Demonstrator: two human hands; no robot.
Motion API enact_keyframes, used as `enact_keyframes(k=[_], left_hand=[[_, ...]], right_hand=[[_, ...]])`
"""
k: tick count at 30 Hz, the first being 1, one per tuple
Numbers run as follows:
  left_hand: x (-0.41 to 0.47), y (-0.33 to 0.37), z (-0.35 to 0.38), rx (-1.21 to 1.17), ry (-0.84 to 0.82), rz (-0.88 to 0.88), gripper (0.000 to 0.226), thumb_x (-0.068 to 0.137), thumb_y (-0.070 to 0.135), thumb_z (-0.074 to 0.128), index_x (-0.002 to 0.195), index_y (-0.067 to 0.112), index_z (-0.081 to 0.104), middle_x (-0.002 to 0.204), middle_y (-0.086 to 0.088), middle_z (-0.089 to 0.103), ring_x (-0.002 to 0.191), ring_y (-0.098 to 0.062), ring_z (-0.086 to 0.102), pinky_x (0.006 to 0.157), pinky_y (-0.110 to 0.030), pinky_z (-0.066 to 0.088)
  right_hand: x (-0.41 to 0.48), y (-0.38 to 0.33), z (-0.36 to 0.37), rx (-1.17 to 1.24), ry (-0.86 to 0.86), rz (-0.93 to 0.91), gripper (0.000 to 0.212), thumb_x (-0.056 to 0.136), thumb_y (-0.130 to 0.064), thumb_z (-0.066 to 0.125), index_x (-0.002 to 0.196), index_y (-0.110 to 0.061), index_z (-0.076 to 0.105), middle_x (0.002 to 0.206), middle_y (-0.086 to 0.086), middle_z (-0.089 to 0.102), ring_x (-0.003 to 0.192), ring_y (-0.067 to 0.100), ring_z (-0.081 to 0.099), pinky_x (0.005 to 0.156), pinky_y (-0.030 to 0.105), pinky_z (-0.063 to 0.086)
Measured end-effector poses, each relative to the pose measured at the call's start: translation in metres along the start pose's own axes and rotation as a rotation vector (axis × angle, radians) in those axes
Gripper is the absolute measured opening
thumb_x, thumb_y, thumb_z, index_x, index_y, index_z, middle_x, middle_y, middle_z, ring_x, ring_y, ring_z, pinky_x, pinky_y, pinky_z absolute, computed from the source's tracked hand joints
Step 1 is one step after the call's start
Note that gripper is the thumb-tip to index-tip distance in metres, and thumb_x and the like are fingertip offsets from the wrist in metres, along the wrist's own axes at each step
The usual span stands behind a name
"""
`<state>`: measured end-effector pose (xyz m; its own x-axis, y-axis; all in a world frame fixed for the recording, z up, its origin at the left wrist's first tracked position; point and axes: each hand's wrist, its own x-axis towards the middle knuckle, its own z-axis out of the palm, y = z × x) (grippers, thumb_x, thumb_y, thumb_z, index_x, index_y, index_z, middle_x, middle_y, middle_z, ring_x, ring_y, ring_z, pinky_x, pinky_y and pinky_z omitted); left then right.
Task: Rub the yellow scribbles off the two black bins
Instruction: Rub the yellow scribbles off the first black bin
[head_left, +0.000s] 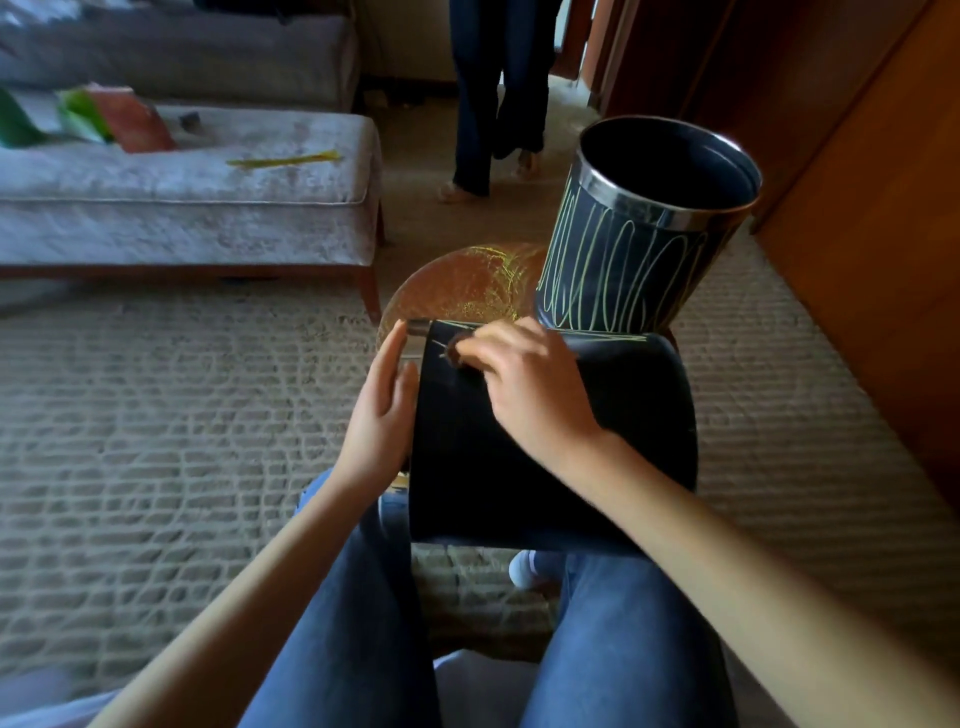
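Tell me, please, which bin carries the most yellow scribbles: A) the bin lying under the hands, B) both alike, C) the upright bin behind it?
C: the upright bin has yellow loops all over its wall, while the lying bin is black but for a few lines near its rim.

We cannot make out the small dark piece pinched by the right hand; the top edge cuts off the standing person in dark trousers above the thighs.
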<state>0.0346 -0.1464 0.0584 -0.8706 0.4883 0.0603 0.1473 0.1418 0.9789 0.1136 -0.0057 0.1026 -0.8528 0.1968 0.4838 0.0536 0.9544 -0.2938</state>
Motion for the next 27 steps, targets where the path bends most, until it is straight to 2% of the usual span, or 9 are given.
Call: enact_keyframes(k=[5, 8, 10, 12, 15, 16, 20, 25, 27], left_hand=[[0.012, 0.000, 0.002, -0.026, 0.011, -0.023, 0.042, 0.108, 0.017, 0.036, 0.150, 0.017, 0.038, 0.154, 0.001, 0.042, 0.143, -0.008, 0.035, 0.122, -0.037, 0.024], [0.006, -0.002, 0.001, -0.022, 0.010, 0.005, 0.043, 0.108, 0.014, 0.034, 0.150, 0.016, 0.038, 0.154, 0.001, 0.042, 0.143, -0.007, 0.035, 0.121, -0.032, 0.025], [0.000, -0.004, 0.000, -0.018, 0.012, 0.021, 0.044, 0.107, 0.011, 0.033, 0.151, 0.013, 0.037, 0.154, 0.000, 0.041, 0.143, -0.007, 0.034, 0.121, -0.031, 0.024], [-0.006, -0.009, -0.002, -0.037, 0.014, 0.042, 0.044, 0.106, 0.014, 0.032, 0.150, 0.017, 0.037, 0.155, -0.001, 0.041, 0.144, -0.014, 0.035, 0.121, -0.038, 0.024], [-0.009, -0.012, -0.003, -0.052, -0.003, 0.047, 0.045, 0.102, 0.024, 0.032, 0.145, 0.036, 0.036, 0.152, -0.007, 0.046, 0.139, -0.042, 0.037, 0.117, -0.056, 0.029], [-0.007, -0.011, -0.003, -0.047, -0.003, 0.038, 0.044, 0.104, 0.023, 0.032, 0.145, 0.036, 0.036, 0.152, -0.006, 0.046, 0.139, -0.040, 0.037, 0.117, -0.053, 0.030], [0.005, -0.002, 0.000, -0.072, 0.001, 0.008, 0.043, 0.107, 0.010, 0.030, 0.150, 0.015, 0.039, 0.151, 0.002, 0.044, 0.137, -0.002, 0.039, 0.118, -0.026, 0.028], [0.019, -0.003, -0.001, -0.036, 0.001, -0.070, 0.048, 0.099, 0.017, 0.035, 0.146, 0.017, 0.044, 0.147, -0.007, 0.050, 0.138, -0.025, 0.044, 0.119, -0.046, 0.031], [0.029, 0.012, 0.001, 0.011, 0.039, -0.153, 0.044, 0.094, 0.015, 0.036, 0.133, 0.014, 0.056, 0.132, -0.008, 0.061, 0.125, -0.024, 0.054, 0.112, -0.042, 0.040]], right_hand=[[-0.082, -0.019, 0.002, -0.027, -0.030, -0.378, 0.024, 0.098, -0.009, 0.053, 0.102, -0.015, 0.076, 0.115, 0.002, 0.071, 0.103, 0.025, 0.062, 0.087, 0.038, 0.047], [-0.078, -0.009, 0.001, -0.082, -0.036, -0.563, 0.020, 0.100, -0.010, 0.055, 0.104, -0.015, 0.074, 0.116, 0.003, 0.070, 0.102, 0.025, 0.064, 0.089, 0.039, 0.049], [-0.050, -0.008, 0.002, -0.044, -0.009, -0.470, 0.023, 0.097, -0.005, 0.054, 0.102, -0.013, 0.075, 0.110, 0.005, 0.071, 0.096, 0.028, 0.064, 0.082, 0.040, 0.050], [-0.008, -0.002, 0.006, 0.030, -0.024, -0.241, 0.026, 0.088, 0.000, 0.057, 0.101, -0.012, 0.075, 0.104, 0.006, 0.073, 0.088, 0.032, 0.063, 0.077, 0.043, 0.052], [0.044, 0.007, 0.015, 0.067, -0.208, 0.014, 0.030, 0.088, 0.002, 0.060, 0.109, -0.012, 0.074, 0.109, 0.006, 0.072, 0.094, 0.033, 0.059, 0.084, 0.049, 0.051], [0.050, 0.007, 0.018, 0.058, -0.254, 0.045, 0.031, 0.090, 0.001, 0.058, 0.113, -0.013, 0.073, 0.112, 0.006, 0.071, 0.098, 0.033, 0.058, 0.087, 0.049, 0.050], [0.019, -0.006, 0.014, 0.041, -0.122, -0.079, 0.038, 0.087, 0.000, 0.046, 0.109, -0.009, 0.075, 0.108, 0.010, 0.073, 0.094, 0.035, 0.062, 0.083, 0.049, 0.053], [-0.053, -0.017, 0.001, 0.106, -0.165, -0.341, 0.032, 0.095, -0.006, 0.048, 0.111, -0.013, 0.075, 0.119, 0.005, 0.070, 0.110, 0.028, 0.063, 0.096, 0.045, 0.048], [-0.068, -0.011, -0.014, 0.165, -0.195, -0.355, 0.032, 0.096, -0.005, 0.054, 0.123, -0.013, 0.069, 0.125, 0.004, 0.068, 0.116, 0.024, 0.062, 0.103, 0.042, 0.046]])
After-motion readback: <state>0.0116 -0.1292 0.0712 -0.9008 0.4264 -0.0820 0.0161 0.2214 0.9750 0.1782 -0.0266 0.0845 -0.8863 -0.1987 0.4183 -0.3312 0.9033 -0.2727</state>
